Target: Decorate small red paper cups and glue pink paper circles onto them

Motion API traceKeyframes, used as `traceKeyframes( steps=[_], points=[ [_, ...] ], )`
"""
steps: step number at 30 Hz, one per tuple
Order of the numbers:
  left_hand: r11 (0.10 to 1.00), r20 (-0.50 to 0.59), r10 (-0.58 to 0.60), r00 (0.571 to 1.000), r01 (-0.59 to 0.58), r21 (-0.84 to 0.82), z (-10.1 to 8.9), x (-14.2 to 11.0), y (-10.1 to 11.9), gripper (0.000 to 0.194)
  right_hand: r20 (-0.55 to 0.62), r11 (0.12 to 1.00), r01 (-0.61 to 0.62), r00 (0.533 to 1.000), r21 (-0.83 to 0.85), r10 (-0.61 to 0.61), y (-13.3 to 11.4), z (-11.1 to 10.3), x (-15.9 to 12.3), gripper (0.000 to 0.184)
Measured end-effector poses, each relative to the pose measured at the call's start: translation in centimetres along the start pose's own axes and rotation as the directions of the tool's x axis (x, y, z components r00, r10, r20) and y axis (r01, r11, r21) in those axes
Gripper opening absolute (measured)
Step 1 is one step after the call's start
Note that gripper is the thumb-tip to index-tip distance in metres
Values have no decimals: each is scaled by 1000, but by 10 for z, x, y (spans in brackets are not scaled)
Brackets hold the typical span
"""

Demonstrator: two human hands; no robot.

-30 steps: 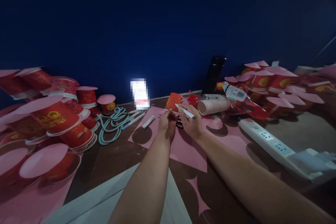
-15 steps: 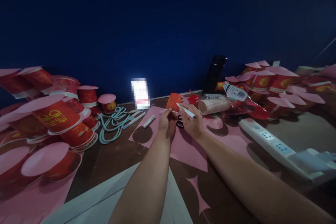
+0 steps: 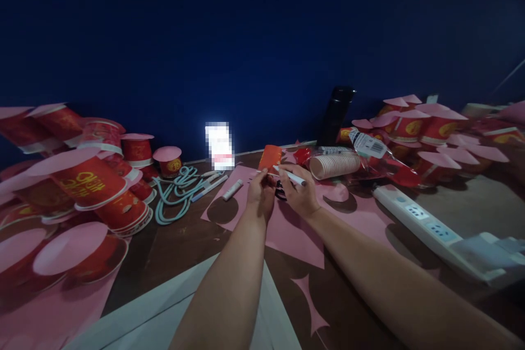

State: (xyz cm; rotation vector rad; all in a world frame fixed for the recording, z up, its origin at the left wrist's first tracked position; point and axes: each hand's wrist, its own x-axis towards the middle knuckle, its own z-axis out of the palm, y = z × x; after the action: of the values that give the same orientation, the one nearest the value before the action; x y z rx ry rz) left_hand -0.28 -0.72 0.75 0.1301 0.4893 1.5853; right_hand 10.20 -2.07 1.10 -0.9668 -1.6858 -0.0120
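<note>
Both forearms run in from the lower edge, converging; wrists low, hands close together above pink paper sheets. Left hand curled, pinching the near edge of an orange-red, cup-like paper object, which lies just beyond its fingers. Right hand in a writing grip on a slim white marker, tip toward that object; contact unclear. Left fingers hide its near end. Black loops between the hands partly covered. Bright upright panel pixelated, unreadable. White power strip cut off at right.
</note>
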Motion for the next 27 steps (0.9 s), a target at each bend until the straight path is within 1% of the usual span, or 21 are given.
traceKeyframes(
  steps=[6,19,27],
  points=[
    [1000,-22,-8,1000,8,0,2,-1,0,11,5,1000,2,1000,12,-2,0,0,0,17],
    [1000,-46,-24,999,24,-7,1,0,1,10,-9,999,19,1000,-42,-19,-2,0,1,17],
    [1000,-1,-5,1000,5,6,-2,2,0,10,-27,998,3,1000,-67,-5,-1,-2,2,17]
  ],
)
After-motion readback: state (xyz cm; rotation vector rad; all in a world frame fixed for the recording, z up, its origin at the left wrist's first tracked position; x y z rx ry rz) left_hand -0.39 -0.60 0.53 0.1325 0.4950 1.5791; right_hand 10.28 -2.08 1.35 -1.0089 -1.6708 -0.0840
